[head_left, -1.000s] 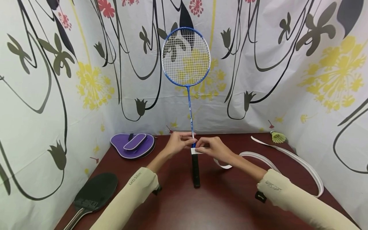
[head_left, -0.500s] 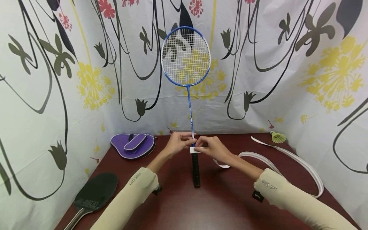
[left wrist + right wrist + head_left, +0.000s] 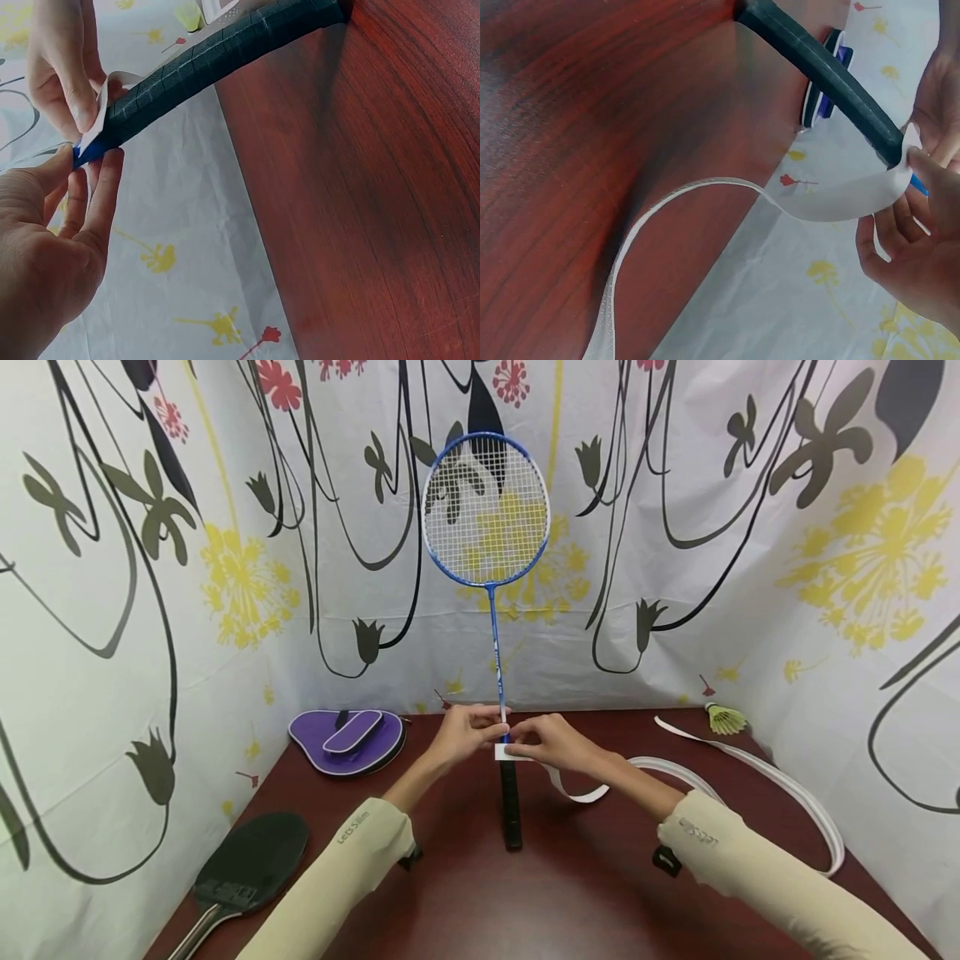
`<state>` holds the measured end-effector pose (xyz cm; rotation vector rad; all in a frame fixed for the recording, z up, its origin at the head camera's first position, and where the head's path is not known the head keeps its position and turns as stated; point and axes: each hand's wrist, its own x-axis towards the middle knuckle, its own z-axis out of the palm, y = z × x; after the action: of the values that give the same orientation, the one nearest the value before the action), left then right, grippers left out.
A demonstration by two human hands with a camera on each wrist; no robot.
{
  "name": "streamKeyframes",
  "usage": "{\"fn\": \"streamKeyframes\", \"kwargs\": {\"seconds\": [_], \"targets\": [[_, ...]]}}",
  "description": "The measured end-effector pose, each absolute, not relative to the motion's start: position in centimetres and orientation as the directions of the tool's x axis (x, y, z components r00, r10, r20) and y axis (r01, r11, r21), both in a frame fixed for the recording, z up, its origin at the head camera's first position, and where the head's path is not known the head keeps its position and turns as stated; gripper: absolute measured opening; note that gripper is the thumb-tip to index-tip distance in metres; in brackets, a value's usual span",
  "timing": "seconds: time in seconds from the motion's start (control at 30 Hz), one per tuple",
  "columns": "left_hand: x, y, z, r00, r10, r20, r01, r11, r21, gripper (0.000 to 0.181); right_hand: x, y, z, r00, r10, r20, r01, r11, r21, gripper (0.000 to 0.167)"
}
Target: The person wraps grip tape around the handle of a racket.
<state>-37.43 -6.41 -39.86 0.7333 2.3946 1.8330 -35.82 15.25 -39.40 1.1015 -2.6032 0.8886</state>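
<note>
A blue badminton racket (image 3: 492, 618) stands upright, head up, its black wrapped handle (image 3: 511, 810) pointing down to the table. My left hand (image 3: 467, 731) pinches the racket at the blue cone just above the handle; its thumb and fingers show around it in the left wrist view. With thumb and fingers my right hand (image 3: 558, 743) pinches the end of a white grip tape (image 3: 501, 752) against the top of the handle. From there the tape (image 3: 840, 210) droops and runs off across the table in the right wrist view.
A purple paddle case (image 3: 348, 743) lies at the back left, and a black table tennis paddle (image 3: 251, 860) at the front left. More of the tape loops over the right side, near a yellow shuttlecock (image 3: 726, 718). Patterned cloth surrounds the dark red table (image 3: 480, 910).
My right hand and forearm have shifted slightly left, and the tape end sits a little further left across the handle. The left hand holds still.
</note>
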Motion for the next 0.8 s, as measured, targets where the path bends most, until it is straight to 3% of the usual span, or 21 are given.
{"fn": "streamKeyframes", "kwargs": {"seconds": [0.3, 0.57, 0.8], "targets": [[-37.58, -6.43, -39.89, -0.872, 0.412, 0.265, 0.364, 0.184, 0.913, 0.034, -36.37, 15.13, -38.84, -0.701, -0.65, 0.294, -0.699, 0.543, -0.466, 0.014], [-37.49, -6.46, -39.95, -0.876, 0.395, 0.279, 0.379, 0.203, 0.903, 0.031, -36.43, 14.95, -38.49, -0.673, -0.67, 0.313, -0.726, 0.518, -0.453, 0.017], [-37.35, -6.74, -40.32, -0.875, 0.372, 0.309, 0.409, 0.229, 0.883, 0.035, -36.15, 14.77, -38.86, -0.7, -0.64, 0.318, -0.698, 0.517, -0.495, 0.014]]}}
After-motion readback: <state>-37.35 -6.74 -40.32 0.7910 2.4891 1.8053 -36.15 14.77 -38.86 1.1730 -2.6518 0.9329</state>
